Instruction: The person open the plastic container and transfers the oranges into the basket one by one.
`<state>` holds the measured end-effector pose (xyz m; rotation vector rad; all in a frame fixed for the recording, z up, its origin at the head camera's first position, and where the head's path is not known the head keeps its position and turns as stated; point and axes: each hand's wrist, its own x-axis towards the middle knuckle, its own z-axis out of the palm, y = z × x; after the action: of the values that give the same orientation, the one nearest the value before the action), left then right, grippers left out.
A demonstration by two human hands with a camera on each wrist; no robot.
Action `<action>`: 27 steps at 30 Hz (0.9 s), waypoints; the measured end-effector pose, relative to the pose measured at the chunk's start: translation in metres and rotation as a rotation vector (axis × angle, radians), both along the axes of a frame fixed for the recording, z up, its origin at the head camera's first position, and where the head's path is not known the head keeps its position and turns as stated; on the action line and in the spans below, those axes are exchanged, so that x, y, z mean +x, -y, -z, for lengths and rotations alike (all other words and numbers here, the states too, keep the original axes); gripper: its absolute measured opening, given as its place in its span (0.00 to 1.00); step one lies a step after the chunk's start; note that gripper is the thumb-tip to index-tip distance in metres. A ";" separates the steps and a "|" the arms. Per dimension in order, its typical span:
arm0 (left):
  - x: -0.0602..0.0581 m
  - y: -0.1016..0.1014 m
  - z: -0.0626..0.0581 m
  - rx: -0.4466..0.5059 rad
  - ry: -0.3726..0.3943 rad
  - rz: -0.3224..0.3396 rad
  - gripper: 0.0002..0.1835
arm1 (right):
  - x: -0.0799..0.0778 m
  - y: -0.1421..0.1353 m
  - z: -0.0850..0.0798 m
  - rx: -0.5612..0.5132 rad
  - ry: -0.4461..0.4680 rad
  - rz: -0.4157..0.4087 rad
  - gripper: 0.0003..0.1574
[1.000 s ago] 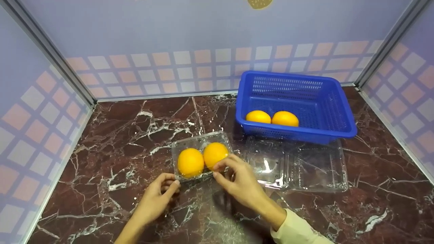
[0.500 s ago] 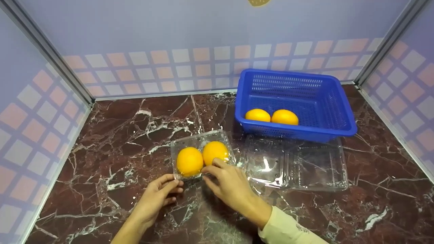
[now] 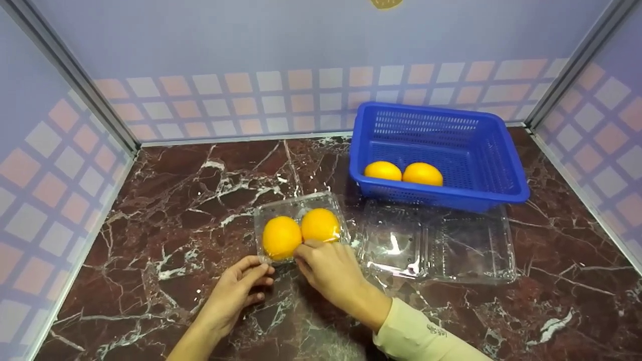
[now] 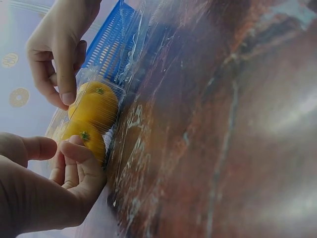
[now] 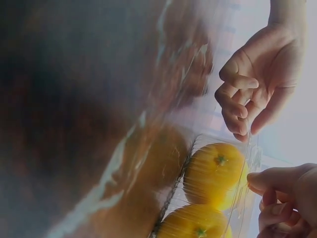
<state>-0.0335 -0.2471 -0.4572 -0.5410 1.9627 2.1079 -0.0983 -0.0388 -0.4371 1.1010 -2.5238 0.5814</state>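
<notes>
A clear plastic fruit box (image 3: 288, 206) with its lid down lies at the middle of the table, turned slightly. Inside it two oranges sit side by side, a left orange (image 3: 281, 236) and a right orange (image 3: 319, 223); their green stem ends show through the ribbed wall in the left wrist view. My left hand (image 3: 234, 292) pinches the box's near left corner between thumb and index finger. At the middle of the front edge, the thumb and index fingertip of my right hand (image 3: 335, 273) pinch the rim (image 5: 246, 182). In the head view that hand hides part of the front edge.
Behind and to the right stands a blue plastic basket (image 3: 436, 189) with two more oranges (image 3: 422, 174) in it. A second clear box (image 3: 469, 250) lies unfolded in front of the basket, to the right of the first. Printed wall panels (image 3: 241, 50) border the marble-patterned table.
My right hand has slid left along the box's front edge, from near its right corner to the middle. The left hand stays at the left corner, and the box has hardly moved.
</notes>
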 end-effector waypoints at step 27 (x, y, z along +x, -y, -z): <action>-0.004 -0.003 0.006 0.140 0.003 -0.073 0.03 | -0.002 0.007 0.002 0.085 -0.146 0.000 0.06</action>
<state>-0.0376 -0.2441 -0.4631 -0.5968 1.8022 2.2649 -0.0999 -0.0456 -0.4387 1.1293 -2.4419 0.3822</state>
